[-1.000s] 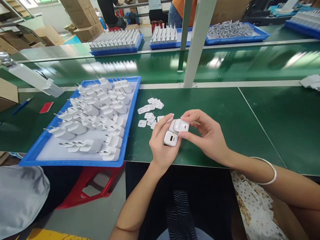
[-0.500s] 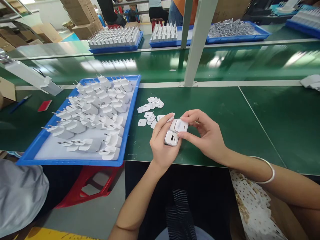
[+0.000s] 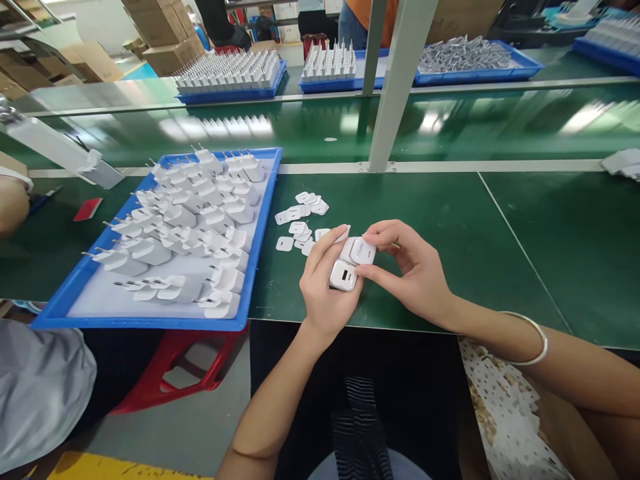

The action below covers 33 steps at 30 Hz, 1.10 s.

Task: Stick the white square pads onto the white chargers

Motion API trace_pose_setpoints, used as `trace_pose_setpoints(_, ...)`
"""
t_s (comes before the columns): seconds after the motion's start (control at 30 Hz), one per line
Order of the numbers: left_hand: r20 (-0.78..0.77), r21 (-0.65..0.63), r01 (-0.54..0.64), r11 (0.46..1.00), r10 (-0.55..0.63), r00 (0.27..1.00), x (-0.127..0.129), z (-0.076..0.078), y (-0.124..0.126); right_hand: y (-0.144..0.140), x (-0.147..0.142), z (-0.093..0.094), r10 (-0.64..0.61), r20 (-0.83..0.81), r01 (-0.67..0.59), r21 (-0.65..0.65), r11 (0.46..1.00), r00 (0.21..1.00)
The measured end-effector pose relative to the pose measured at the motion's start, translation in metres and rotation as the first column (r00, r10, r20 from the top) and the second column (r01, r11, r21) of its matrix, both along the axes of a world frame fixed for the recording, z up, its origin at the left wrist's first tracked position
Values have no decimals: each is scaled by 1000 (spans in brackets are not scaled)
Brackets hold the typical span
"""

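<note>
Adapters [image 3: 343, 275]: two white blocks are resting side by side in the left hand [image 3: 325, 290], just above the desk [image 3: 435, 200]; the nearer is facing upward with a dark slot showing.
Left hand: the fingers are curling partway round both blocks, supporting them from the far side; a thin white piece [image 3: 343, 233] is showing at the fingertips.
Right hand [image 3: 417, 267]: the thumb and forefinger are pinching a white cap [image 3: 363, 251] by its edges, nearly meeting across it; the remaining fingers are bending inward.
Cap: it is lying against the farther block, partly covering it.
Loose plates [image 3: 285, 244]: small white pieces, some slotted, are lying in overlapping clusters on the desk, between the tray and the hands.
Blue tray [image 3: 140, 323]: it is holding many white plugs [image 3: 183, 217], their metal pins pointing mostly leftward or upward.
Left margin: a red card [image 3: 87, 209] is lying beyond the tray, and another person's arm [image 3: 13, 207] is entering at the edge.
Background: further trays [image 3: 227, 98] are standing on a raised shelf.
</note>
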<state>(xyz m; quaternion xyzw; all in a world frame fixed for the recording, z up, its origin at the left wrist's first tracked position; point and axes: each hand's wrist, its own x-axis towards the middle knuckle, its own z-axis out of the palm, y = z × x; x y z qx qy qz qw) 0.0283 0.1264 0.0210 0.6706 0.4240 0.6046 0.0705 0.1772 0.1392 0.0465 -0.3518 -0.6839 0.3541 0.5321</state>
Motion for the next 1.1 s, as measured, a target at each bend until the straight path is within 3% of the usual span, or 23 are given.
trace_pose_setpoints(0.33,-8,21,2,1000,-2,1000,0,-1,1,1,0,-5,-17,20,16,70,997,1000)
trace_pose_setpoints(1.1,-10,14,-7,1000,7,1000,0,0,0,1,-1,-8,63,-98,-63,-2,998,993)
